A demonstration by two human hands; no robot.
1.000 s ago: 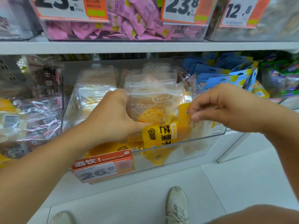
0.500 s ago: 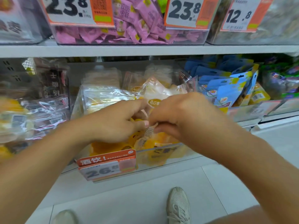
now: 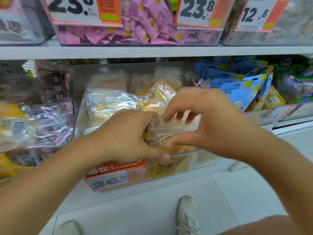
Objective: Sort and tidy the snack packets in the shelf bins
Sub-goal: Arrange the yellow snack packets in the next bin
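A clear shelf bin [image 3: 201, 160] in the middle of the lower shelf holds several clear-and-yellow mango snack packets [image 3: 111, 106]. At its front edge stands one such packet [image 3: 171, 134], upright, with an oval logo. My left hand [image 3: 125, 138] grips its left side, thumb low at the bin's rim. My right hand [image 3: 208, 119] pinches it from the right, fingers over its top edge and thumb on its front. The packet's lower part is hidden behind the hands and the bin wall.
An orange price tag [image 3: 115, 175] hangs on the bin front. Blue packets [image 3: 240, 89] fill the bin to the right, dark packets [image 3: 49, 116] the one to the left. Pink packets [image 3: 135, 29] lie in a bin on the shelf above. My shoes [image 3: 188, 216] stand on the white floor.
My hands, bunched together over the packets half a second ago, have spread round one packet and stood it upright at the bin's front. The view shifted slightly.
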